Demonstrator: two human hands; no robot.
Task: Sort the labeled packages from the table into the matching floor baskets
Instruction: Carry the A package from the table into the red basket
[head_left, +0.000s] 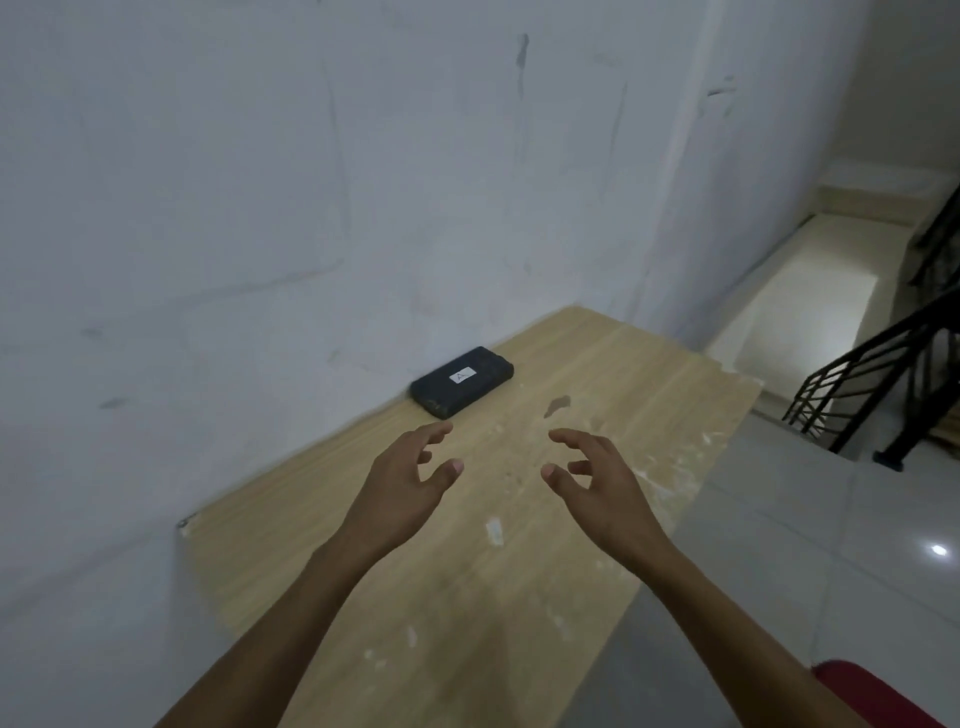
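Observation:
A flat black package (461, 382) with a small white label reading "A" lies on the wooden table (597, 374), close against the white wall. My left hand (402, 478) hovers over the table just short of the package, fingers spread and curled, holding nothing. My right hand (592, 475) hovers beside it to the right, also empty with fingers apart. No basket shows in this view.
The white wall (260, 208) runs along the table's left side. White tiled floor (831, 545) lies to the right. A black stair railing (883, 384) stands at the far right. A red object's edge (878, 691) shows at the bottom right corner.

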